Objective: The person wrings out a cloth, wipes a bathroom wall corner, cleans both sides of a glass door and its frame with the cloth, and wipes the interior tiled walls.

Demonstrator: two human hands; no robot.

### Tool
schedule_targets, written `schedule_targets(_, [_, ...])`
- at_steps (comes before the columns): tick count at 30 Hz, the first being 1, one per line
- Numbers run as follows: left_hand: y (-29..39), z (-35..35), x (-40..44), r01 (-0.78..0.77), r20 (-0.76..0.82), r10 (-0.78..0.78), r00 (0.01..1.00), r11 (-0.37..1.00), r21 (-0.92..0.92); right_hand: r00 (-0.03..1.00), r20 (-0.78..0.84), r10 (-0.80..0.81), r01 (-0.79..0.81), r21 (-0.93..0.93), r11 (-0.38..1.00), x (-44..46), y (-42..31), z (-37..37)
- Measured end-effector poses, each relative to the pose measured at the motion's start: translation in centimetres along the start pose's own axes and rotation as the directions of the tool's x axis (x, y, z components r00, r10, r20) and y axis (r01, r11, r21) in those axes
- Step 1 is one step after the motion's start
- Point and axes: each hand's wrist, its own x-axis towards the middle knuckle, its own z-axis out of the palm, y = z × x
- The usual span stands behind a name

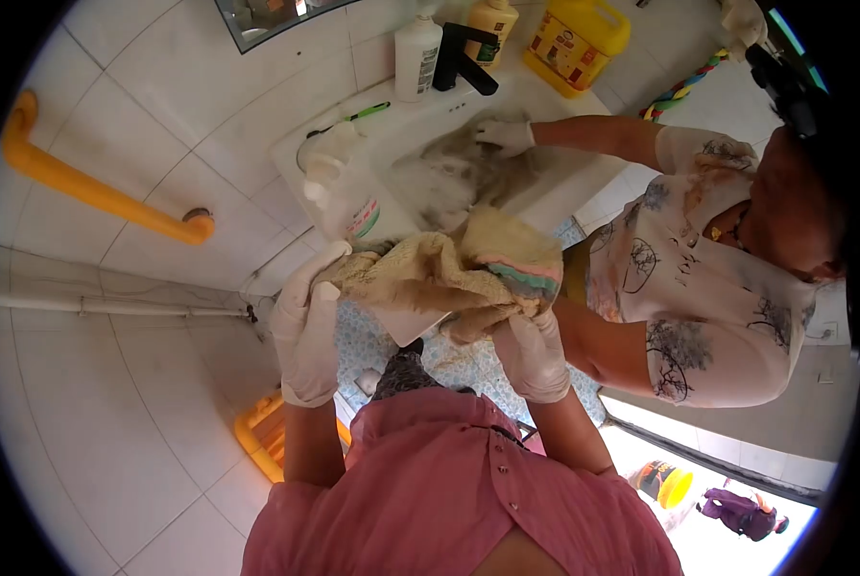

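A tan, crumpled towel with a green and pink striped end stretches between my two gloved hands, just in front of the sink. My left hand, in a white glove, is closed on its left end. Around the lower right corner, near the stripes, my right hand is closed, also in a white glove. The white sink holds cloudy water and soaked, greyish cloth. A co-worker's gloved hand reaches into that basin from the right.
White bottle, yellow bottle and yellow jug stand behind the sink by the black faucet. A white jug and green-handled brush lie at its left. Yellow grab bar is on the left wall. The co-worker stands close right.
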Motion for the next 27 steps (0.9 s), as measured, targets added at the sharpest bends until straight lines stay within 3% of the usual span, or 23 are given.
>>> schedule_targets(2, [0.1, -0.1, 0.7, 0.029, 0.014, -0.031, 0.999, 0.994, 0.108, 0.996, 0.083, 0.033, -0.035, 0.019, 0.999, 0.9, 0.4, 0.2])
schedule_targets(3, [0.0, -0.2, 1.0, 0.053, 0.020, -0.059, 0.998, 0.974, 0.221, 0.989, -0.097, 0.115, -0.126, -0.122, 0.984, 1.4, 1.0, 1.3])
schedule_targets(4, [-0.8, -0.6, 1.4, 0.056, 0.026, -0.063, 0.998, 0.974, 0.218, 0.988, -0.104, 0.112, -0.125, -0.125, 0.984, 1.4, 2.5, 1.0])
schedule_targets(5, [-2.4, -1.1, 1.9, 0.056, 0.099, -0.136, 0.986, 0.819, 0.572, 0.941, -0.237, 0.240, -0.305, -0.294, 0.906, 0.9, 5.3, -0.5])
schedule_targets(6, [-4.2, -1.7, 2.2, 0.004, 0.142, -0.226, 0.964, 0.544, 0.839, 0.862, -0.386, 0.328, -0.481, -0.422, 0.768, 0.1, 8.2, -2.4])
schedule_targets(7, [-7.0, -2.3, 1.9, -0.003, 0.153, -0.230, 0.961, 0.547, 0.837, 0.912, -0.351, 0.214, -0.402, -0.648, 0.647, -1.3, 11.4, -5.1])
schedule_targets(8, [-10.4, -3.0, 1.3, -0.208, 0.291, -0.178, 0.940, 0.378, 0.902, 0.953, -0.284, 0.109, -0.301, -0.829, 0.471, -2.4, 13.4, -7.1])
schedule_targets(9, [-12.2, -3.3, 0.9, -0.403, 0.431, -0.148, 0.890, 0.186, 0.896, 0.952, -0.291, 0.094, -0.300, -0.830, 0.469, -2.9, 13.4, -7.4])
schedule_targets(11, [-12.6, -1.2, -0.2, -0.397, 0.422, -0.066, 0.904, 0.235, 0.887, 0.888, -0.434, 0.153, -0.424, -0.642, 0.639, -3.5, 13.3, -7.8])
schedule_targets(12, [-12.8, -0.1, -0.7, -0.389, 0.403, 0.012, 0.915, 0.283, 0.876, 0.879, -0.459, 0.126, -0.424, -0.634, 0.647, -3.4, 12.7, -7.6])
schedule_targets(14, [-13.5, 1.4, -0.5, -0.437, 0.474, -0.076, 0.877, 0.285, 0.853, 0.859, -0.471, 0.201, -0.512, -0.776, 0.368, -3.5, 11.1, -7.5])
schedule_targets(15, [-13.3, 2.2, 0.0, -0.426, 0.465, -0.155, 0.872, 0.230, 0.875, 0.899, -0.429, 0.089, -0.421, -0.791, 0.444, -3.7, 11.0, -7.2])
schedule_targets(16, [-13.2, 3.1, 0.4, -0.428, 0.458, -0.233, 0.858, 0.169, 0.888, 0.882, -0.470, 0.042, -0.435, -0.776, 0.457, -3.8, 10.9, -7.3])
schedule_targets(17, [-13.2, 3.6, 0.9, -0.377, 0.410, -0.285, 0.866, 0.167, 0.911, 0.885, -0.452, 0.112, -0.459, -0.806, 0.375, -4.0, 10.9, -7.4])
schedule_targets(18, [-13.7, 3.8, 1.2, -0.401, 0.428, -0.244, 0.870, 0.153, 0.903, 0.873, -0.453, 0.182, -0.488, -0.822, 0.293, -4.6, 10.6, -7.7])
schedule_targets(19, [-14.5, 3.6, 1.4, -0.430, 0.453, -0.211, 0.866, 0.146, 0.891, 0.854, -0.434, 0.287, -0.513, -0.794, 0.326, -5.3, 10.2, -8.2])
schedule_targets(20, [-16.1, 2.9, 1.8, -0.492, 0.514, -0.124, 0.849, 0.171, 0.854, 0.828, -0.514, 0.226, -0.561, -0.746, 0.359, -6.1, 9.8, -8.7])
schedule_targets(21, [-17.6, 2.6, 1.9, -0.557, 0.575, -0.038, 0.817, 0.202, 0.805, 0.807, -0.533, 0.254, -0.588, -0.764, 0.265, -7.4, 9.5, -9.3])
schedule_targets(22, [-17.7, 3.1, 2.1, -0.536, 0.553, -0.103, 0.827, 0.157, 0.830, 0.778, -0.557, 0.290, -0.615, -0.769, 0.173, -8.8, 9.8, -9.7])
schedule_targets(23, [-17.3, 3.6, 2.3, -0.515, 0.524, -0.166, 0.835, 0.097, 0.852, 0.802, -0.475, 0.363, -0.472, -0.876, -0.104, -10.8, 13.8, -14.0])
schedule_targets(24, [-17.1, 4.2, 2.0, -0.562, 0.567, -0.033, 0.823, 0.093, 0.822, 0.717, -0.662, 0.220, -0.677, -0.736, -0.007, -12.8, 12.0, -13.3])
schedule_targets(25, [-19.8, 2.7, 2.9, -0.612, 0.615, 0.025, 0.788, 0.142, 0.778, 0.628, -0.707, 0.325, -0.713, -0.690, -0.125, -14.0, 10.2, -13.7])
schedule_targets(27, [-19.4, 2.9, 2.9, -0.551, 0.571, -0.066, 0.818, 0.194, 0.812, 0.420, -0.890, 0.178, -0.907, -0.417, 0.056, -19.7, 10.8, -15.7])
